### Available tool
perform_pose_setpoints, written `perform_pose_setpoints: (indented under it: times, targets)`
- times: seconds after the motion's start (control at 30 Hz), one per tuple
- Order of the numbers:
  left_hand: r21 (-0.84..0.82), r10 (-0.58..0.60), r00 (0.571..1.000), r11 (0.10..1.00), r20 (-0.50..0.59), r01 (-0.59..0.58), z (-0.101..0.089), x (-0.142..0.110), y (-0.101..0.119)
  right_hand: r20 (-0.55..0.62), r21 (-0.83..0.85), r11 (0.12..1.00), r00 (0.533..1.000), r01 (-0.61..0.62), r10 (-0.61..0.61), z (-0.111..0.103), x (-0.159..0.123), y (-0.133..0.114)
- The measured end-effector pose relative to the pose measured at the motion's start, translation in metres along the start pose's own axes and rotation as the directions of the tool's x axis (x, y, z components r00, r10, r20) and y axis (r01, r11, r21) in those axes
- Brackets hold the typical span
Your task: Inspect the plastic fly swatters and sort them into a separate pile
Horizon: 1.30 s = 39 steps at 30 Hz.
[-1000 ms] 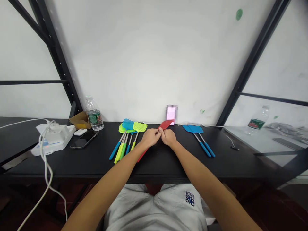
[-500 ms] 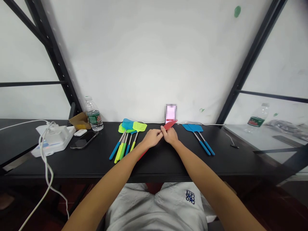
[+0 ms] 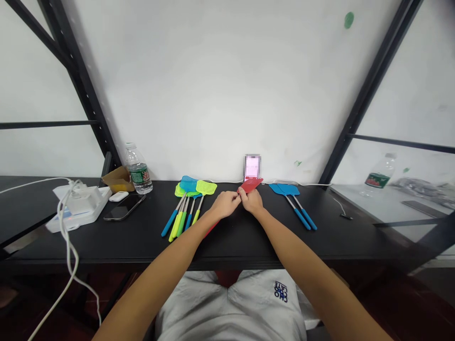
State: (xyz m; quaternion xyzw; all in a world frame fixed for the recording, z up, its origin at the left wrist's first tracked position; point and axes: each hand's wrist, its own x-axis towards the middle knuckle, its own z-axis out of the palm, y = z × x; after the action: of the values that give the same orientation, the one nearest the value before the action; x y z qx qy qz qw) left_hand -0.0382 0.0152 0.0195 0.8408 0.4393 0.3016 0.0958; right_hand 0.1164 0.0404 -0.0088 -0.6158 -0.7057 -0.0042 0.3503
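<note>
Both my hands are closed on a red fly swatter [image 3: 253, 184] above the middle of the black table. My left hand [image 3: 226, 203] grips it just below the head, and part of its red handle shows beneath my left forearm. My right hand [image 3: 251, 201] pinches it at the base of the head, thumb on top. The shaft is mostly hidden by my hands. Left of my hands lies a group of several fly swatters [image 3: 189, 183] in blue, yellow and green, heads toward the wall. To the right, two blue fly swatters [image 3: 298, 208] lie side by side.
A lit phone [image 3: 252, 166] leans on the wall behind my hands. On the left stand a water bottle [image 3: 139, 173], a cardboard box [image 3: 118, 180], a dark phone [image 3: 124, 207], a white case [image 3: 118, 196] and a power strip [image 3: 94, 210] with cables. A glossy panel [image 3: 384, 208] borders the right.
The red swatter's head has turned slightly, so more of its flat face shows. My hands stay in nearly the same place, and the other swatters have not moved.
</note>
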Motion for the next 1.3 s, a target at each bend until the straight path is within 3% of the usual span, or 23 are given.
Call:
perform_pose_setpoints:
  times: [0.4,0.67,1.3]
  targets:
    - [0.022,-0.004,1.0,1.0,-0.002,0.004,0.006,0.003,-0.006,-0.019,0.087,0.996,1.0,-0.003,0.005,0.002,0.0,-0.001]
    - [0.038,-0.011,1.0,0.999,-0.025,0.012,0.011,0.004,-0.004,-0.007,0.114,0.991,0.997,-0.074,0.075,0.005,0.002,0.0]
    - [-0.24,0.008,0.999,0.971,-0.046,-0.019,0.016,0.009,-0.005,-0.12,0.394,0.919,0.992,0.016,0.034,0.014,0.007,0.009]
